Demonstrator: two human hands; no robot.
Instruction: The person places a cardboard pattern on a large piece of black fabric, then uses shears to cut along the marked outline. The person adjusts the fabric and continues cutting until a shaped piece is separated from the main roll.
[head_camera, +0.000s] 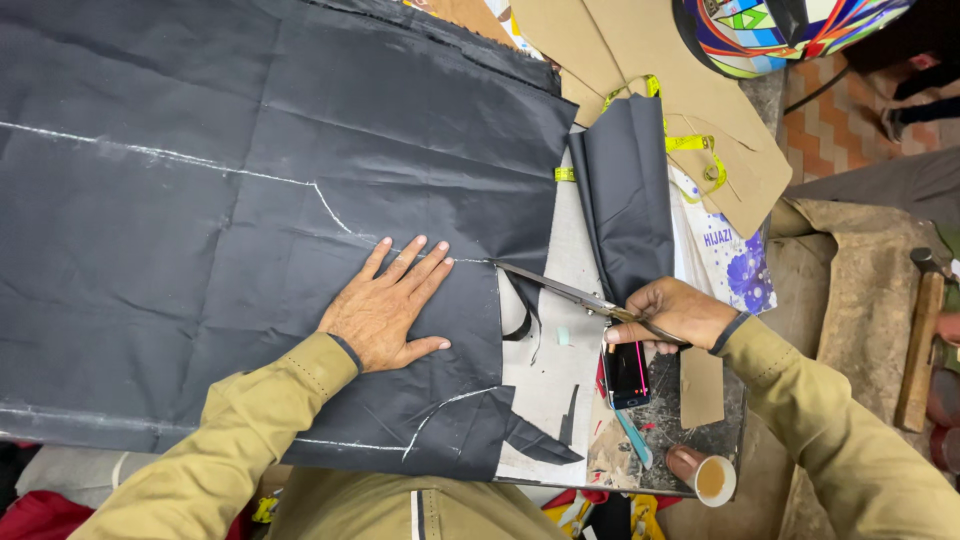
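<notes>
A large sheet of dark fabric (200, 210) lies spread over the table, marked with white chalk lines (150, 152). My left hand (388, 305) presses flat on the fabric, fingers spread, near its right edge. My right hand (672, 312) grips a pair of scissors (555, 285), whose blades point left and touch the fabric's edge at a chalk line. A cut piece of the same dark cloth (625, 195) lies folded just above my right hand.
Brown cardboard patterns (640, 60) and a yellow measuring tape (690, 143) lie at the back right. A phone (628, 372), a small paper cup (714, 479) and cloth scraps sit near the front edge. A colourful helmet (780, 30) is top right, a wooden-handled hammer (920, 340) at right.
</notes>
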